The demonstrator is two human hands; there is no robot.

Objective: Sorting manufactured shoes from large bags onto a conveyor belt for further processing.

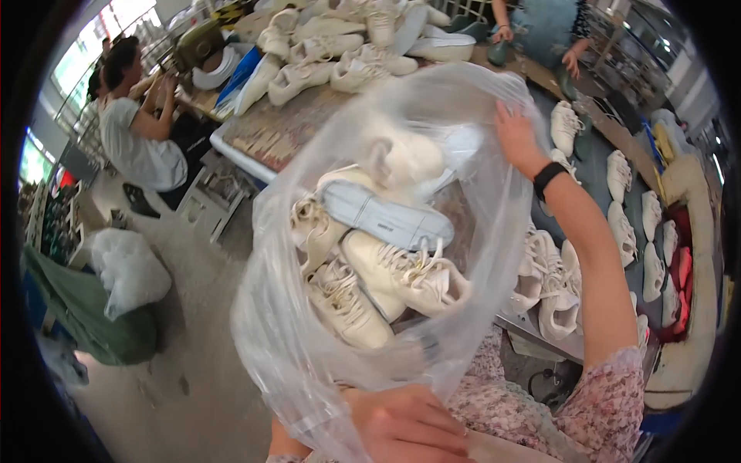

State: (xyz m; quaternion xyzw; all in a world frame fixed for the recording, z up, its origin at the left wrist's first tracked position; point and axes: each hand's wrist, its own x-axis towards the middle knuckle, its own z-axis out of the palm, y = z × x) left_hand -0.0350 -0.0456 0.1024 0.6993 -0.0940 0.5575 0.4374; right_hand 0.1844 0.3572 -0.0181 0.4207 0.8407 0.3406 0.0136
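Head view: the left hand (413, 424) lies across the near edge of the clear plastic bag (266, 309), its fingers together and pointing rightward, though I cannot tell whether they clamp the film; the right hand (519, 139) reaches past the bag's right side to its far right rim, fingers slightly apart against the plastic, its grip likewise unclear. Between the hands, inside the open bag, lie cream lace-up shoes (405, 274), ahead of the left hand and nearward and leftward of the right. Topmost among them, an upturned shoe with a pale blue sole (386, 216) runs slantwise, far left to near right, and the right hand is the nearer to it. Past the bag, more cream shoes (297, 77) are heaped toward the far edge of a patterned bench (258, 143), while others stand in rows on a dark bench (596, 174), several crowding its near left corner. A co-worker's hands (571, 60) are at its far end. Motion blurs a whitish shape at the bag's far side, the film veils the lowest shoes, the right thumb is hidden, and the picture's lower edge crops the left hand.
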